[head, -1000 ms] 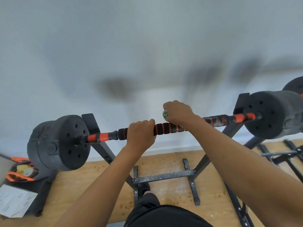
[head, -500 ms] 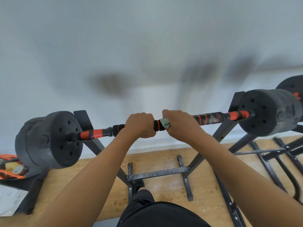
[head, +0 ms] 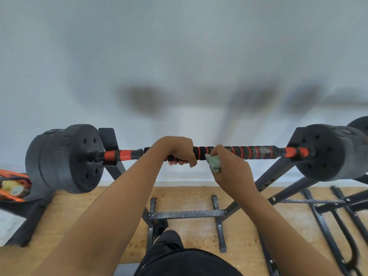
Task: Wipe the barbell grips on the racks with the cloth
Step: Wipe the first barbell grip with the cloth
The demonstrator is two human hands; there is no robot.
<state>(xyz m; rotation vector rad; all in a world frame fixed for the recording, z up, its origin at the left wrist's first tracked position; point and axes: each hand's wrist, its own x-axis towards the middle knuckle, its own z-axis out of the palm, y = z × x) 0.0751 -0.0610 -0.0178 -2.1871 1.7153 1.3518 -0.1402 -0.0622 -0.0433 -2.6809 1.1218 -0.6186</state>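
Note:
A barbell with a black foam grip ringed in orange [head: 249, 152] lies across a dark steel rack [head: 187, 214], with black weight plates at its left end [head: 65, 158] and right end [head: 326, 152]. My left hand [head: 177, 150] grips the bar near its middle, fingers curled under it. Just to the right, my right hand [head: 231, 166] holds a small pale green cloth [head: 214, 165] against the front underside of the grip. Both forearms reach up from the bottom of the view.
A white wall stands right behind the bar. The floor is light wood. More dark rack legs [head: 326, 208] spread at the right, beside another plate [head: 358, 124]. An orange and black item [head: 14, 184] and white paper [head: 8, 226] lie at the far left.
My right hand has slid left along the grip with the cloth until it sits next to my left hand, then dropped lower on the bar. The left hand kept its hold.

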